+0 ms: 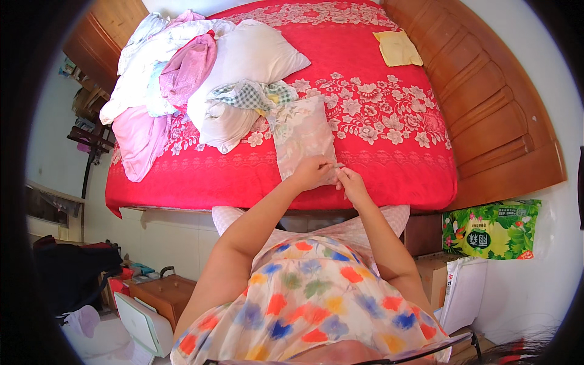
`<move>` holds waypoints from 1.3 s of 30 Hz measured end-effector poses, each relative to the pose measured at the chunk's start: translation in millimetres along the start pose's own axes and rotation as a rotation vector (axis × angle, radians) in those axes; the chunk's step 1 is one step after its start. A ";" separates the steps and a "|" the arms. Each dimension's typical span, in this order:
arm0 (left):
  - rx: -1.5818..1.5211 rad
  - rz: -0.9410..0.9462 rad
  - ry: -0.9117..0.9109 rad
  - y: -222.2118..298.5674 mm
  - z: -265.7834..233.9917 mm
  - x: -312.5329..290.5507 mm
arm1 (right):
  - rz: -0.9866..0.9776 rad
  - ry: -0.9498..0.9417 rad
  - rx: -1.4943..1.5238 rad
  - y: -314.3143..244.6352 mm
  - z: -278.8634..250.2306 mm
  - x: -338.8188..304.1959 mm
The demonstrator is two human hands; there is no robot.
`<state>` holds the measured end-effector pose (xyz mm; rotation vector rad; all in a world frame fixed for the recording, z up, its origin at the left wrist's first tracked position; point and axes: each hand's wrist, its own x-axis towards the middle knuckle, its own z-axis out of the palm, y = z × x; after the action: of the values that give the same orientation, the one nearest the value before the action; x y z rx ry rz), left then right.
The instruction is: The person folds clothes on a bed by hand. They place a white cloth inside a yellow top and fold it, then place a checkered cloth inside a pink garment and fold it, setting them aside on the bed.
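Observation:
A pale pink floral pillow lies flat on the red bed, its short end toward me. At its near right corner my two hands come together. My left hand rests over the near edge, with thumb and fingers pinched on the corner fabric. Just beside it, my right hand pinches at the same corner, fingers bent. Whatever small detail sits between the fingertips is too tiny to make out. Touching the pillow's far left corner is a green-and-white checked cloth.
The red floral bedspread covers the bed. White pillows, a pink cloth and rumpled bedding pile up at the left. A folded yellow cloth lies far right, near the wooden headboard. A green package stands at right.

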<state>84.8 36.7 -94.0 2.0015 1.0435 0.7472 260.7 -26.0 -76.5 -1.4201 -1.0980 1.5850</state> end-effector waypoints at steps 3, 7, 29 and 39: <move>0.030 0.106 -0.080 3.8 3.4 -0.9 | -0.255 -0.006 0.063 4.7 -7.0 11.7; -0.033 0.108 -0.070 4.0 -1.1 -5.7 | -0.226 -0.020 0.167 -8.8 -3.2 19.5; 0.011 -0.242 0.136 -4.6 -13.5 -6.8 | -0.520 0.207 -0.534 15.2 29.3 30.5; 0.344 0.153 0.089 11.5 -25.3 -13.6 | 0.136 -0.279 0.230 6.3 3.4 24.0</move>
<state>63.7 29.4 -72.7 2.3810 1.1419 0.7849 254.5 -6.6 -91.1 -1.1651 -0.9508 1.9834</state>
